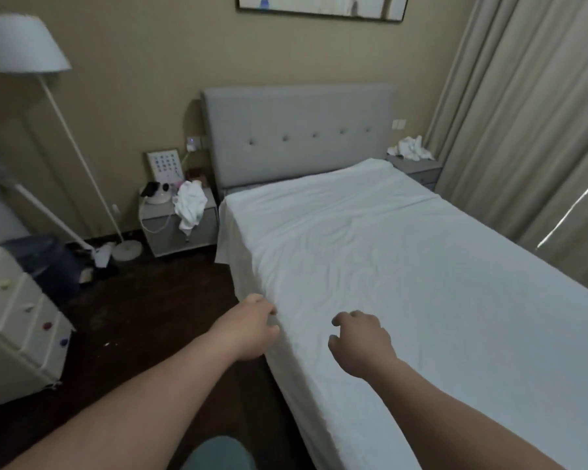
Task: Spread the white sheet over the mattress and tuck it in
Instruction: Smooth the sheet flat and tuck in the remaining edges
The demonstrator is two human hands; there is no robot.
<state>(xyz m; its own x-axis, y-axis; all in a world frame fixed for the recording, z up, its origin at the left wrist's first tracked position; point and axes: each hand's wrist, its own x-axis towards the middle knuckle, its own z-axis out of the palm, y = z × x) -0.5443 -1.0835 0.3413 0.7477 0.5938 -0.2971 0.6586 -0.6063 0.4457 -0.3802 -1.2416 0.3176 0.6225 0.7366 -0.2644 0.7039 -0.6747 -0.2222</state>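
Note:
The white sheet (387, 259) lies spread over the mattress, wrinkled in the middle, and reaches up to the grey headboard (299, 130). A loose flap of it hangs down at the left head corner, and it drapes over the left side. My left hand (248, 329) is at the bed's left edge, its fingers loosely curled right beside the sheet with no fold lifted. My right hand (360, 340) hovers just above the sheet near that edge, loosely curled and holding nothing. The mattress itself is hidden under the sheet.
A grey nightstand (170, 228) with a crumpled white cloth (189, 203) stands left of the headboard, and another nightstand (418, 169) stands on the right. A floor lamp (82, 164) and a white drawer unit (17, 320) stand on the dark floor at left. Curtains (523, 130) hang along the bed's right side.

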